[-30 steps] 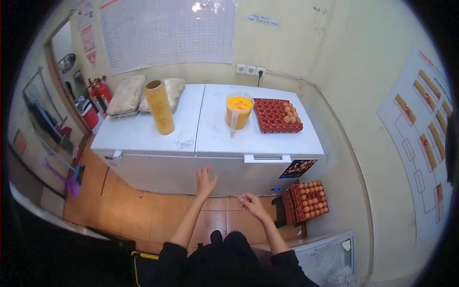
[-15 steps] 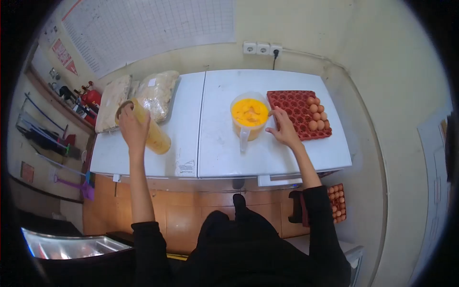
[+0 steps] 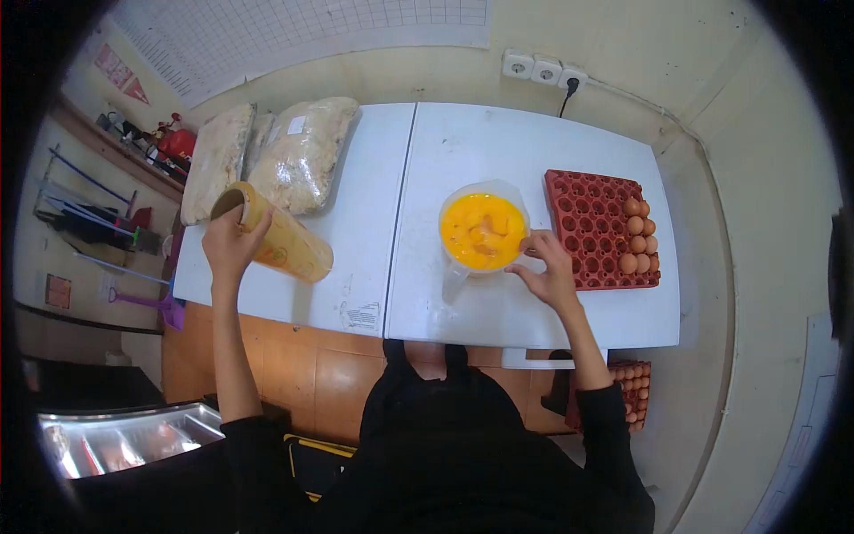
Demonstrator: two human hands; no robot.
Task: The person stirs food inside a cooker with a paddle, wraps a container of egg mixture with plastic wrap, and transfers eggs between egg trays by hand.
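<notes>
The jug (image 3: 511, 196) stands upright on the right half of the white freezer (image 3: 471, 320), filled near its rim with cracked eggs (image 3: 485, 233), yolks showing on top. I judge it heavy and easy to slosh, its wall smooth enough to slip under wet fingers. The handle (image 3: 455, 283), pointing back toward me, is the place to take it, with a second palm on the far wall.

My right hand (image 3: 553, 271) is at the jug's right side, partly open: fingers curled, thumb standing apart. I see no firm hold there, and I cannot tell whether the tips touch the rim.

My left hand (image 3: 227, 249) is closed on the upper end of the roll (image 3: 294, 249), fingers in its hollow core, thumb outside. The roll is on the freezer's left half, leaning; I cannot tell whether its base bears on the lid. It should feel firm and fairly light for its bulk, though slick outside, so the core gives the surer grip.

Behind the roll sit bulging clear packs (image 3: 307, 156), soft by their look. Right of the jug, apart from it, lies the red tray (image 3: 592, 214), with whole eggs (image 3: 640, 236) along its right side, fragile. More eggs (image 3: 633, 392) are stacked low beside the freezer.
</notes>
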